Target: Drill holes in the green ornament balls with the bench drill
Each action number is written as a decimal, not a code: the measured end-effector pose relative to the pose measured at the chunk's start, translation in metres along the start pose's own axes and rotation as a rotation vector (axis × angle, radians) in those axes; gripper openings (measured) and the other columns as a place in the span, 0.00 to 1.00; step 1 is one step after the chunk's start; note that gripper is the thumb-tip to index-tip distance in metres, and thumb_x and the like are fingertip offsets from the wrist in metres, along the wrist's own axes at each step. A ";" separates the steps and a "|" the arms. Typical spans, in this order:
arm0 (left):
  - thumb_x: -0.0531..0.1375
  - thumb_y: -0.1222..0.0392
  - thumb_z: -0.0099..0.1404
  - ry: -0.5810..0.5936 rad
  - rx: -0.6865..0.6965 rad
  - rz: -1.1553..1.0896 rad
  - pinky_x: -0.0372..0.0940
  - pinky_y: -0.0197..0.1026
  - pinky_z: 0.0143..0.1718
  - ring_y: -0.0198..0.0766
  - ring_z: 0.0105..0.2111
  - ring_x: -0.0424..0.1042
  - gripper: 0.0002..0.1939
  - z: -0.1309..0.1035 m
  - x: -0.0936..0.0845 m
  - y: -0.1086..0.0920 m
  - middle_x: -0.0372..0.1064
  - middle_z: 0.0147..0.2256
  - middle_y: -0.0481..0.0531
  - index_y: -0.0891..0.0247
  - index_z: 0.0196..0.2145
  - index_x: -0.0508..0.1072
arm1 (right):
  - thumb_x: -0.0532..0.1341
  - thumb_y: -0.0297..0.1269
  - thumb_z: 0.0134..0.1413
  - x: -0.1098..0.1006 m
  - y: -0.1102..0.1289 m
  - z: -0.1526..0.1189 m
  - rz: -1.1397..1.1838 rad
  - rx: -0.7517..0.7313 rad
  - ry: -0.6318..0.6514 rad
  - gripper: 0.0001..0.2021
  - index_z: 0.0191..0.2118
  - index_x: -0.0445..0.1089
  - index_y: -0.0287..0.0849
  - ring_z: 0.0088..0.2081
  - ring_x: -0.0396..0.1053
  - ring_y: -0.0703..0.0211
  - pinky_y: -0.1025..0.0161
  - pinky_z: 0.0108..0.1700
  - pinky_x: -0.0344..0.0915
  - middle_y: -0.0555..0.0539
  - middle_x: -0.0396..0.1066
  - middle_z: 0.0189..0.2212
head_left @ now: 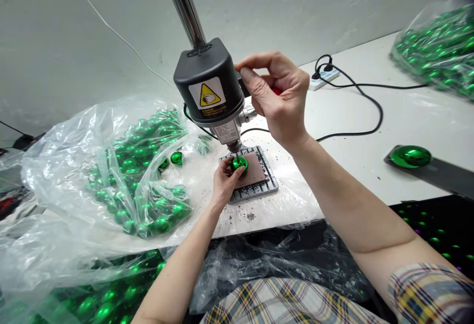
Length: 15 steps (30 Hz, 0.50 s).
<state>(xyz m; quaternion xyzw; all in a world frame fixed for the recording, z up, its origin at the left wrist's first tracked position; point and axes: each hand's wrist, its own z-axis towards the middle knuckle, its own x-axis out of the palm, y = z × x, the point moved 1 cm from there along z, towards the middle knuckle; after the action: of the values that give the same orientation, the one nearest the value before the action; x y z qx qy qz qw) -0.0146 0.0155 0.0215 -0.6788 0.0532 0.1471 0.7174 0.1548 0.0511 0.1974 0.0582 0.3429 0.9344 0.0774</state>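
Beneath the drill head [205,74], the left hand's [223,183] grip clasps a shiny green ball [240,162] on a brown pad [256,167], seemingly to steady it, while right of the drill head the right hand's [284,101] grip holds the red-knobbed lever [276,90], probably for controlled pressure.

On the right of the frame I can see a white power strip [324,79] on the pale desk [355,158], two black plugs [328,67] seated in it and a black cable [378,116] looping nearby, with a plastic bag [437,52] of shiny green balls at the upper right and a glossy green piece [411,156] on a dark flat strip [454,176] at the right edge. At the left I have a crumpled clear bag [66,146] spilling over with more green balls [148,136], and a thin white wire [122,37] crosses the grey wall [333,8] at upper left.
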 end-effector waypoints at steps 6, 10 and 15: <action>0.70 0.50 0.53 -0.016 0.033 0.107 0.58 0.36 0.26 0.32 0.25 0.61 0.29 -0.005 0.005 -0.007 0.67 0.28 0.46 0.63 0.51 0.73 | 0.55 0.49 0.69 0.002 0.001 0.008 0.020 -0.006 0.024 0.12 0.42 0.69 0.47 0.20 0.62 0.70 0.70 0.21 0.61 0.54 0.64 0.24; 0.71 0.52 0.52 -0.027 0.042 0.128 0.56 0.37 0.26 0.33 0.24 0.59 0.27 -0.007 0.007 -0.013 0.60 0.23 0.43 0.63 0.48 0.75 | 0.56 0.45 0.69 0.006 0.002 0.022 0.048 0.036 0.031 0.10 0.41 0.68 0.45 0.22 0.64 0.70 0.70 0.24 0.64 0.54 0.68 0.27; 0.71 0.52 0.51 -0.021 0.028 0.126 0.54 0.37 0.26 0.33 0.24 0.57 0.27 -0.006 0.005 -0.013 0.58 0.22 0.43 0.63 0.48 0.75 | 0.58 0.34 0.68 0.009 0.000 0.028 0.075 0.056 0.038 0.04 0.41 0.69 0.44 0.21 0.62 0.70 0.70 0.22 0.62 0.54 0.71 0.28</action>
<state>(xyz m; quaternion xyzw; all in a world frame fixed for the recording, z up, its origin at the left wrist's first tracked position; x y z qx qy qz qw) -0.0053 0.0100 0.0317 -0.6624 0.0904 0.1985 0.7167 0.1511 0.0708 0.2193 0.0553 0.3680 0.9276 0.0338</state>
